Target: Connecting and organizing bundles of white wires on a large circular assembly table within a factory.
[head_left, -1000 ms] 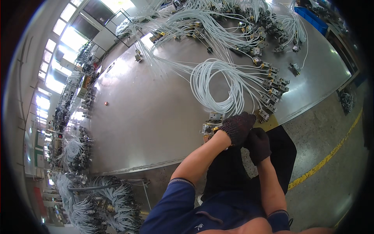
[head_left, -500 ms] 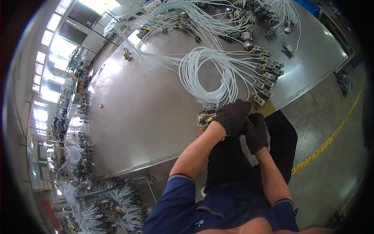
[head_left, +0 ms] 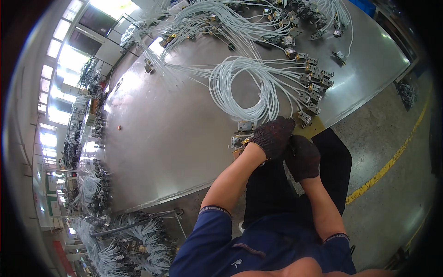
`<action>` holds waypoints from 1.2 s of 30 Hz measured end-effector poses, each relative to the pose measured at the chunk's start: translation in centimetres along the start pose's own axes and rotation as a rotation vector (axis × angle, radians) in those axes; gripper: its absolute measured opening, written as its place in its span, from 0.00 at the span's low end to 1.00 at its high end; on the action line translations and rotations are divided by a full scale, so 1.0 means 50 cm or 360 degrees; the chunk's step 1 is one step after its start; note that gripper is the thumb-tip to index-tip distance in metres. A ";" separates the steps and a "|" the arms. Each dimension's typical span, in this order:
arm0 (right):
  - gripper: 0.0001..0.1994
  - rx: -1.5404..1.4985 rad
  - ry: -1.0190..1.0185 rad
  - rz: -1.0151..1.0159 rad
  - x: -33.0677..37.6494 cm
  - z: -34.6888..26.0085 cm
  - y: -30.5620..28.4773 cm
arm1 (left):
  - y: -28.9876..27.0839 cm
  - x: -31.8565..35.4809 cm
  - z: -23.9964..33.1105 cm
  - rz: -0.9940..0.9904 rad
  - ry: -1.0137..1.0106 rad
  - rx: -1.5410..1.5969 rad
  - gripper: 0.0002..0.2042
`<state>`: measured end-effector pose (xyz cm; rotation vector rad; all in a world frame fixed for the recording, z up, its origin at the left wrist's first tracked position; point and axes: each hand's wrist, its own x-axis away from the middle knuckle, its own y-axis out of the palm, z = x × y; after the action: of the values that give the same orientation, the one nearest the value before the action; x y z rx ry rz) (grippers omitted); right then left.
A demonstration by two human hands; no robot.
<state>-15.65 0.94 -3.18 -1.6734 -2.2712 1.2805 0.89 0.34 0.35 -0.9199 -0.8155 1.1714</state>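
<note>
Both hands wear dark knitted gloves and meet at the table's near edge. My left hand (head_left: 274,137) is closed, its fingers curled over something hidden beneath them. Pressed close beside it, my right hand (head_left: 302,158) is closed too, with its back turned up; what it grips does not show. Just beyond them lies a round coil of thin white tubing (head_left: 220,87). Its ends fan out to a row of small metal fittings (head_left: 315,87) on the right. A few more metal fittings (head_left: 244,125) sit left of my left hand, partly covered by it.
The metal table (head_left: 157,138) bears a large tangle of white tubing (head_left: 217,18) with fittings at the back. One loose fitting (head_left: 339,57) lies at the right. Racks hung with tubing (head_left: 138,235) stand at the lower left. A yellow line (head_left: 383,171) crosses the floor.
My right hand has turned so that more of its back shows, and its fingers have curled in against my left hand. My left hand has hardly moved. The view has shifted slightly.
</note>
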 end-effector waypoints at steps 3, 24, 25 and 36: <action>0.11 -0.0173 0.0295 -0.0028 -0.004 0.001 0.001 | -0.003 -0.002 0.001 -0.0045 0.0002 -0.0022 0.18; 0.15 -0.1163 0.0912 -0.0376 -0.002 0.031 -0.008 | -0.020 -0.001 0.017 -0.0153 -0.0091 -0.0078 0.17; 0.15 -0.1166 0.0919 -0.0374 0.000 0.032 -0.006 | -0.021 -0.001 0.018 -0.0160 -0.0090 -0.0078 0.17; 0.14 -0.1220 0.1082 -0.0385 0.019 0.044 0.012 | -0.005 -0.004 0.010 -0.0124 -0.0074 -0.0172 0.21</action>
<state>-16.64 0.47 -5.36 -1.5439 -2.4740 -0.2603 0.52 0.21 0.74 -0.9441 -0.9515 1.0929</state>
